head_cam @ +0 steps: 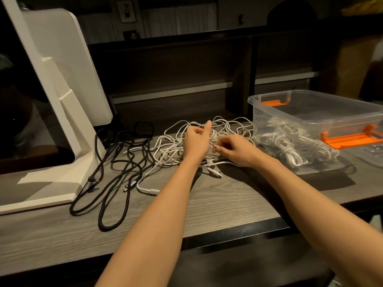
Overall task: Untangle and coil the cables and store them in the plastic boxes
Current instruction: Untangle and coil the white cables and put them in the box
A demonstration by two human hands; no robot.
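A tangled heap of white cables point(174, 141) lies in the middle of the wooden desk. My left hand point(196, 139) reaches into the heap with its fingers curled among the strands and the thumb raised. Just to its right, my right hand point(234, 150) pinches a white strand between curled fingers. Loose white plug ends point(213, 168) lie under my wrists. Long black cables point(116, 168) sprawl in loops to the left of the heap. At the right stands a clear plastic box point(310, 96) with orange latches, and coiled white cables point(290, 143) lie inside it.
A white monitor on its stand point(62, 100) fills the left side of the desk point(217, 204). Dark shelving runs along the back. The desk's front edge is near me, with a dark rail below. A clear lid point(371, 156) lies beside the box at the far right.
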